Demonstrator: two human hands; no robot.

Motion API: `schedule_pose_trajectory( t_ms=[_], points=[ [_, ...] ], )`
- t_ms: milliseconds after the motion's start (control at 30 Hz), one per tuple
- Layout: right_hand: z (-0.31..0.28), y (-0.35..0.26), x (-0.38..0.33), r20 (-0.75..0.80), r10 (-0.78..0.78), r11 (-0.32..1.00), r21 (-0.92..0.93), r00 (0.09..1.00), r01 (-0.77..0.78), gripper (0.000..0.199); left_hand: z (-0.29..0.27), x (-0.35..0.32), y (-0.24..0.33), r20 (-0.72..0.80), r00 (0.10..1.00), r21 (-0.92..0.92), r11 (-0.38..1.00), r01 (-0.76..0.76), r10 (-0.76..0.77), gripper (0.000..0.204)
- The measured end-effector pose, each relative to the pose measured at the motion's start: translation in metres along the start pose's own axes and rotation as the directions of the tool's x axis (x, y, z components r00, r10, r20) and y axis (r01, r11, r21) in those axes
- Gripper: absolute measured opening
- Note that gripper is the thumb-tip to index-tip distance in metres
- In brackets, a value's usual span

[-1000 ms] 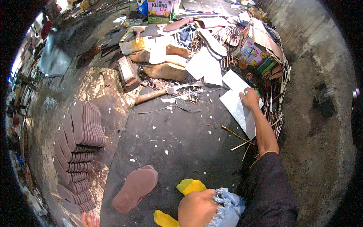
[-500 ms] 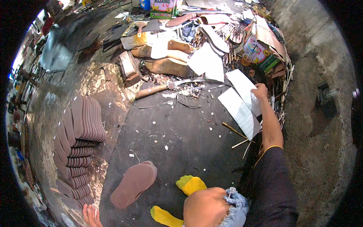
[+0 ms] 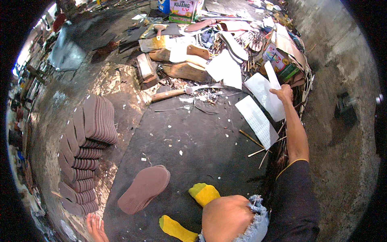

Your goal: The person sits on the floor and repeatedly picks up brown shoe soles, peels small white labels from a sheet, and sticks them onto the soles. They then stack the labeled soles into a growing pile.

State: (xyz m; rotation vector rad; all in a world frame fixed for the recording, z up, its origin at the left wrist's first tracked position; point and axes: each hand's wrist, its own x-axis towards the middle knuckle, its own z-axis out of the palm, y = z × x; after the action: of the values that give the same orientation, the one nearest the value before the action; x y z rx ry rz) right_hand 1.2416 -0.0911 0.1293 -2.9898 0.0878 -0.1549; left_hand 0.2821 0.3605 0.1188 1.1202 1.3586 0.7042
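My right hand (image 3: 284, 93) reaches far out and pinches a narrow white strip (image 3: 272, 75), which stands up from its fingers. Under and beside it lies a white sheet (image 3: 262, 93), and a second white sheet with rows of small marks (image 3: 257, 121) rests nearer to me. My left hand (image 3: 96, 228) is at the lower left with its fingers stretched out and nothing visible in them. Just beyond those fingers stand leaning stacks of brown shoe soles (image 3: 98, 121). A small pile of brown soles (image 3: 145, 188) lies on the black mat (image 3: 189, 141) before me.
A wooden-handled knife (image 3: 169, 95) lies beyond the mat, near wooden shoe lasts (image 3: 185, 70) and a block (image 3: 146, 69). Scraps and tins (image 3: 278, 60) crowd the far right. A concrete wall (image 3: 330, 80) runs along the right. My yellow-socked feet (image 3: 204, 194) are close in.
My right hand has raised a narrow white strip off the white sheet. The view has shifted slightly; my left hand stays by the sole stacks.
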Motion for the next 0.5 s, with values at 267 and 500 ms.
schedule_pose_trajectory(
  t_ms=[267,500],
  points=[
    [-0.084,-0.175,-0.121,-0.281,-0.68,0.649,0.199,0.678,0.734,0.048,0.061,-0.023,0.074,-0.207,0.957,0.075,0.979,-0.192,0.203,0.062],
    [-0.103,-0.285,-0.349,0.282,-0.932,0.231,0.947,-0.227,0.224,0.054,0.234,-0.046,0.111,0.425,0.855,-0.11,0.955,-0.277,0.297,0.1]
  ],
)
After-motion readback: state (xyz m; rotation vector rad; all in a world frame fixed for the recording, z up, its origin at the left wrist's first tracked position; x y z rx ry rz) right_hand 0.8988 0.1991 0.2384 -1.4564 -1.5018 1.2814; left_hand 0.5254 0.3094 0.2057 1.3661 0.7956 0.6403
